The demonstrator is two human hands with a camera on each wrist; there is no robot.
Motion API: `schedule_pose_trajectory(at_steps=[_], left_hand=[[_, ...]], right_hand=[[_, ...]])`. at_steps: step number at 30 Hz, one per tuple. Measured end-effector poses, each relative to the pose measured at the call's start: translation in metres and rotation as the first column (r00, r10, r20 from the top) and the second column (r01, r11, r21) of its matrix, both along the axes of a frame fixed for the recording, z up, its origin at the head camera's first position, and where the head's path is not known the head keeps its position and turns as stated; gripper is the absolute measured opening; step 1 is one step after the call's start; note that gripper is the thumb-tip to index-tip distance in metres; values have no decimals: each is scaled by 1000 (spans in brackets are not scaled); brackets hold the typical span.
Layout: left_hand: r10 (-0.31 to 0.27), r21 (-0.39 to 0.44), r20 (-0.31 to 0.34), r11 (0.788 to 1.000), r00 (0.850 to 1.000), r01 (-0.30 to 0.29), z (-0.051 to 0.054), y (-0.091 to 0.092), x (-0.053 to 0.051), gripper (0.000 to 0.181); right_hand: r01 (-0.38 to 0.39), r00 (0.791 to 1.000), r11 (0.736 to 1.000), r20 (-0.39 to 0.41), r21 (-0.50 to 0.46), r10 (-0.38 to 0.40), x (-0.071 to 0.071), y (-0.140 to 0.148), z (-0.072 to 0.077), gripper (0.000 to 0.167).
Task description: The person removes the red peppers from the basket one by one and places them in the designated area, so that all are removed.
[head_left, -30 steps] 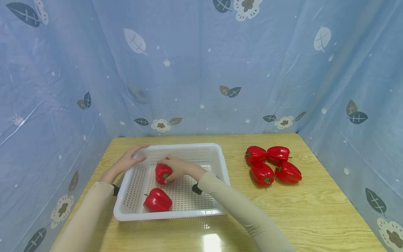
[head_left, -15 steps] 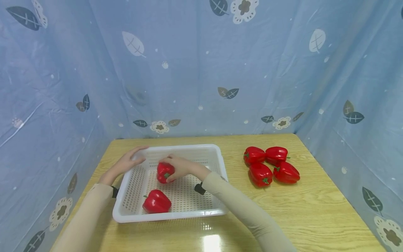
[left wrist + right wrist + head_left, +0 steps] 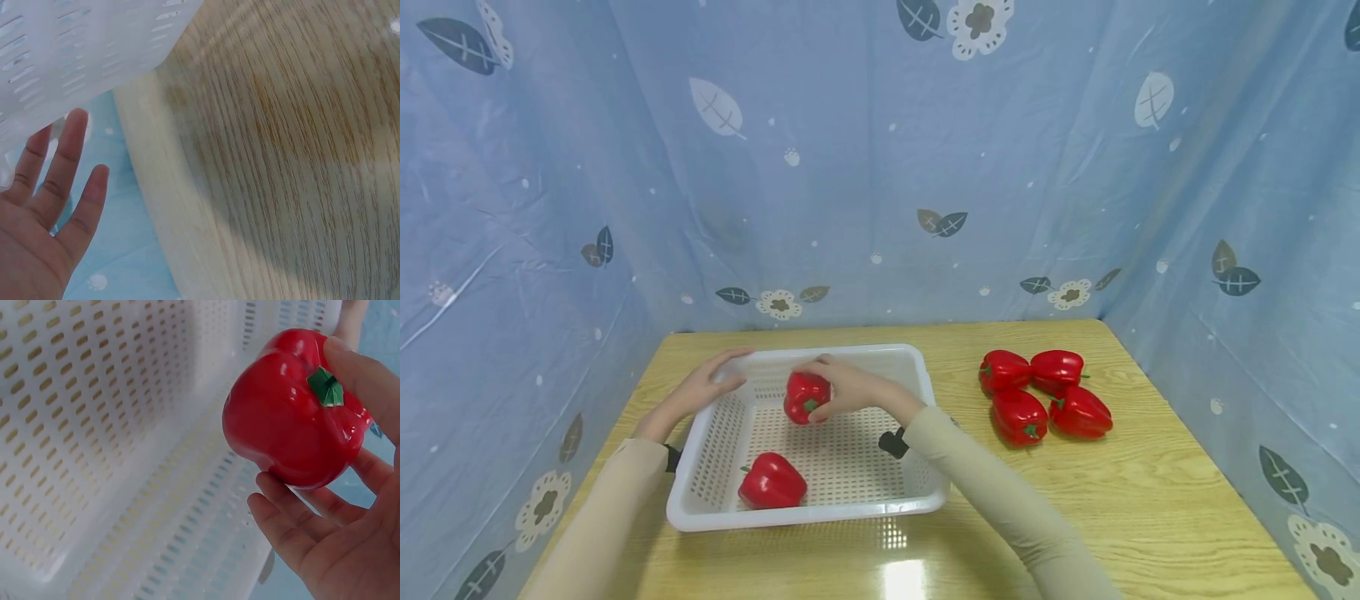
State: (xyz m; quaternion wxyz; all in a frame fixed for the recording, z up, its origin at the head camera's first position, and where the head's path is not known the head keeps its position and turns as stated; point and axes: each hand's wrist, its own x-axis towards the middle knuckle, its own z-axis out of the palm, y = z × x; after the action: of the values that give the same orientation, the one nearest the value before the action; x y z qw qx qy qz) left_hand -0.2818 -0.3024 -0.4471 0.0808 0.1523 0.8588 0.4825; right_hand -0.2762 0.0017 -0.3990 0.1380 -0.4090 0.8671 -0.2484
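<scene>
In the head view, my right hand holds a red bell pepper above the floor of a white perforated plastic basket. The right wrist view shows the thumb over the top of this pepper, beside its green stem, with fingers underneath. Another red bell pepper lies in the basket's near-left part. At the far-left corner, my left hand rests against the basket rim. The left wrist view has its fingers spread and nearly straight by the basket's outer wall.
Several red bell peppers lie close together on the wooden table, right of the basket. A blue patterned curtain surrounds the table at the back and sides.
My right hand has lifted the bell pepper off the basket floor and carried it slightly to the right. The left hand stays at the rim. The head view has shifted slightly.
</scene>
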Motion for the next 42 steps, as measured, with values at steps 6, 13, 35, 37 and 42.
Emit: schedule_pose_trajectory(at_steps=[6,13,35,37,42], left_hand=[[7,-23,-29,1000,1000,-8,-1,-1,-1,55],[-12,6,-12,1000,1000,12,0,-1,0,54],[-7,42,21,999,1000,6,0,-1,2,56],[-13,46,17,999,1000,12,0,-1,1,57],[-28,63,20,998,999,27,-1,0,1,58]], right_hand=[[34,999,999,9,-32,-34,-2,13,7,78],[58,998,995,-31,-75,-61,-5,29,15,77],[137,989,961,-12,-239,-144,-11,93,32,77],[152,987,958,-5,-243,-158,-11,100,33,77],[196,979,951,-2,-241,-202,-10,117,34,79]])
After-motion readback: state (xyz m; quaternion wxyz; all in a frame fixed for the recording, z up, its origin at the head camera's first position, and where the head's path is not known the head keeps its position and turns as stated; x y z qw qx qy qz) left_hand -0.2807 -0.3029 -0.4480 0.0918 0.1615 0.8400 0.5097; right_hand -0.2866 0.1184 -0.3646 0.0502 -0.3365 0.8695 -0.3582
